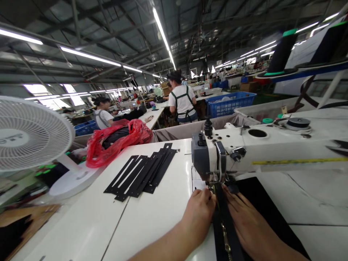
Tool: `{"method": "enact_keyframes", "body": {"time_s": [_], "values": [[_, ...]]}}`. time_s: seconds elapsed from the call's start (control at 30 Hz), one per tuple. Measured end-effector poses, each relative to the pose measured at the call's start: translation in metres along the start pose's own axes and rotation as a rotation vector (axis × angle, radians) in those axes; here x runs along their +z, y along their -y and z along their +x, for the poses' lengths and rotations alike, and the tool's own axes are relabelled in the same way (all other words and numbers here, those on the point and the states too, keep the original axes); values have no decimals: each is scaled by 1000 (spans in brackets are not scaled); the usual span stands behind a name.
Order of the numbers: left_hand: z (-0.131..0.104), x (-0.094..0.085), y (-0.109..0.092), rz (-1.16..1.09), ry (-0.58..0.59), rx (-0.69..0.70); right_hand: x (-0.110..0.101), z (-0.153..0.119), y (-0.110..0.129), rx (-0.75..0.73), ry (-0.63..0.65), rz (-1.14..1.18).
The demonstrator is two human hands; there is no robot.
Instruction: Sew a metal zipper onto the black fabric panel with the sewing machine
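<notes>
A black zipper strip (223, 214) with gold-coloured metal parts runs up under the presser foot of a white sewing machine (209, 156). My left hand (199, 210) is at the strip's left edge, close to the needle area, its fingers curled and pinched together on it. Lying flat along the other side, my right hand (248, 221) presses on the strip and the black fabric (263, 203), fingers stretched toward the foot. The fabric spreads out to the right beneath that hand. My left fingertips are partly hidden.
Several black slotted pieces (146, 172) lie overlapping on the white table (165, 210). Behind them is a red plastic bag (119, 139); a white fan (29, 136) stands left. Thread cones (281, 52) stand at the upper right. Two co-workers and a blue basket (230, 103) are beyond.
</notes>
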State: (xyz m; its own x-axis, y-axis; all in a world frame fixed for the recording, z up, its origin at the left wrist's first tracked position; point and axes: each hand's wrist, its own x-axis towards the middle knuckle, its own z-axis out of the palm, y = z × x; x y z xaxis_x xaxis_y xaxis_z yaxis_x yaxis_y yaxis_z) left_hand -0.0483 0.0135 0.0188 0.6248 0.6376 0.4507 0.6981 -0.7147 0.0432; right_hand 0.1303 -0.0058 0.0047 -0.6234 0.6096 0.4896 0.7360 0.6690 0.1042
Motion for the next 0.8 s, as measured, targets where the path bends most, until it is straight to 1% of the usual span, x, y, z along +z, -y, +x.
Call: {"method": "enact_keyframes", "body": {"time_s": [0.13,0.3,0.4,0.6,0.8], "values": [[-4,-1,3,-39,-7,-39,0,0,-6,12,39,13],[-23,-7,-11,-46,-81,42,-7,-22,4,-35,-7,-37],[-28,-8,-16,-51,-96,74,-10,-30,10,-52,-18,-63],[-21,-5,-9,-25,-71,72,-11,-23,7,-22,37,-9],[-12,-9,-3,-53,-55,85,-8,-16,2,8,45,44]]}}
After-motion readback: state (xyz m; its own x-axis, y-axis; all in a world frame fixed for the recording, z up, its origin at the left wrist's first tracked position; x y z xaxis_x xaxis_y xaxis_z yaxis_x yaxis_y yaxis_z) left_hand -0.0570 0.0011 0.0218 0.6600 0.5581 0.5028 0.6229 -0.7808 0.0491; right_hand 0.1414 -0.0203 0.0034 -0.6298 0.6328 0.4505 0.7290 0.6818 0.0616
